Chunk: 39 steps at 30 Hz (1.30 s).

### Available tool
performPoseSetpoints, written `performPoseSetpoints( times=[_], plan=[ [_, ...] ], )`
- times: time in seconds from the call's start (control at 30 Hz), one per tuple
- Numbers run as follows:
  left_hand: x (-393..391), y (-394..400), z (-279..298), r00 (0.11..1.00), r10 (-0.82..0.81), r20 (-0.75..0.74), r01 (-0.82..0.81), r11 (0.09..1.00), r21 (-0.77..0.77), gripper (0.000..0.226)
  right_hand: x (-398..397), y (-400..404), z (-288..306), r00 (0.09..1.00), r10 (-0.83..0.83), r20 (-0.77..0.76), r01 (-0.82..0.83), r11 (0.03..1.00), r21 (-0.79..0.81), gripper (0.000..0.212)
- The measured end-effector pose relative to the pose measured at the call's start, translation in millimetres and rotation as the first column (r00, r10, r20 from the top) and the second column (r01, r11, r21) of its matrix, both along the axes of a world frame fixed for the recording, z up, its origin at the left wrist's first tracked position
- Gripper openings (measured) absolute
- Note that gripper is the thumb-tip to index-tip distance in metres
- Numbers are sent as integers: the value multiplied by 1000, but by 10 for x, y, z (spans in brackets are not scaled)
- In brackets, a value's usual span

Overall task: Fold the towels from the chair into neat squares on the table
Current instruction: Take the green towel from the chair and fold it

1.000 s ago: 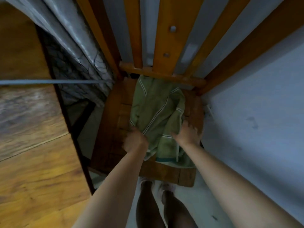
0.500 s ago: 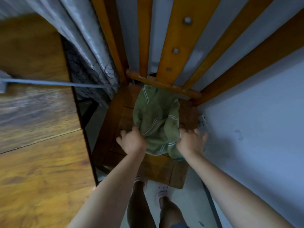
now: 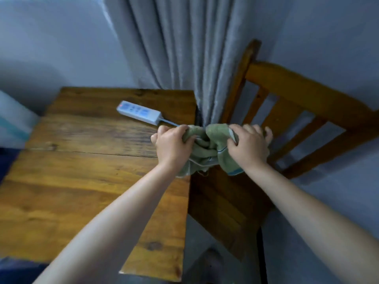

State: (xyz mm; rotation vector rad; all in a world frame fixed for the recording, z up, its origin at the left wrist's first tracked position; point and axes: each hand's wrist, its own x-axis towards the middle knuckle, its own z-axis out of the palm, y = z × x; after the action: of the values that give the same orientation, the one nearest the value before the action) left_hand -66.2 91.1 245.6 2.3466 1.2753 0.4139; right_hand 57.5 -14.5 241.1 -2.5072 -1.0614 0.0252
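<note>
A green towel (image 3: 207, 149) with pale stripes hangs bunched in the air between my two hands, above the gap between table and chair. My left hand (image 3: 171, 143) grips its left end over the right edge of the wooden table (image 3: 82, 181). My right hand (image 3: 249, 145) grips its right end above the seat of the wooden chair (image 3: 223, 206). The towel's lower folds droop below my hands. The chair seat shows bare wood with no other towel visible.
A white power strip (image 3: 139, 112) with its cable lies at the back of the table, just left of my left hand. Grey curtains (image 3: 184, 48) hang behind the table and chair. The chair's slatted back (image 3: 297, 107) rises at the right.
Both hands closed on the towel on the chair seat, then lifted it off and carried it up and left toward the table. My view rose from the seat to the table.
</note>
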Motion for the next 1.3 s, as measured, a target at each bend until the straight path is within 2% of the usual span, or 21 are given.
performPoseSetpoints(
  times=[0.07,0.23,0.3,0.37,0.4,0.47,0.53,0.6,0.67,0.73,0.87,0.97,1.13,1.3],
  plan=[
    [-338,225,316,995,68,67,-73,995,72,32,-254,322,341,994,94,63,-100,990,97,32],
    [-1250,785,711,960,173,220,-222,949,223,29,-1020,1019,809,941,210,264,-284,916,283,29],
    [-1651,1055,722,955,213,207,-261,934,243,28,-1331,1215,814,925,229,304,-323,895,308,30],
    [-2176,1354,604,960,266,84,-278,938,208,29,-1722,1381,629,911,261,320,-353,895,272,30],
    [-2360,1467,505,957,289,-33,-277,940,197,30,-1847,1394,539,914,298,277,-359,911,203,29],
    [-2953,1733,167,890,320,-326,-292,947,132,34,-2331,1515,250,920,389,47,-383,918,-99,28],
    [-3402,1820,-174,808,283,-517,-314,949,29,38,-2651,1546,-57,911,385,-147,-411,826,-385,30],
    [-3738,1824,-447,758,203,-620,-310,948,-68,39,-2869,1581,-308,905,351,-239,-425,763,-487,31],
    [-3972,1831,-662,736,130,-665,-284,950,-129,36,-3014,1664,-475,909,314,-276,-415,756,-507,31],
    [-4084,1837,-832,751,75,-656,-272,940,-204,33,-3079,1771,-579,919,258,-297,-383,763,-521,31],
    [-3966,1774,-1038,848,110,-518,-363,833,-418,31,-3083,1987,-689,945,159,-285,-288,817,-499,29],
    [-3839,1676,-1200,860,271,-433,-477,729,-491,37,-3072,2193,-801,953,156,-261,-270,826,-494,30],
    [-3747,1651,-1531,735,562,-379,-669,514,-536,43,-3089,2693,-1149,952,134,-274,-249,861,-443,27],
    [-3667,1761,-1649,618,688,-380,-754,381,-536,37,-3062,3052,-1350,949,-12,-314,-127,899,-419,34]
  ],
)
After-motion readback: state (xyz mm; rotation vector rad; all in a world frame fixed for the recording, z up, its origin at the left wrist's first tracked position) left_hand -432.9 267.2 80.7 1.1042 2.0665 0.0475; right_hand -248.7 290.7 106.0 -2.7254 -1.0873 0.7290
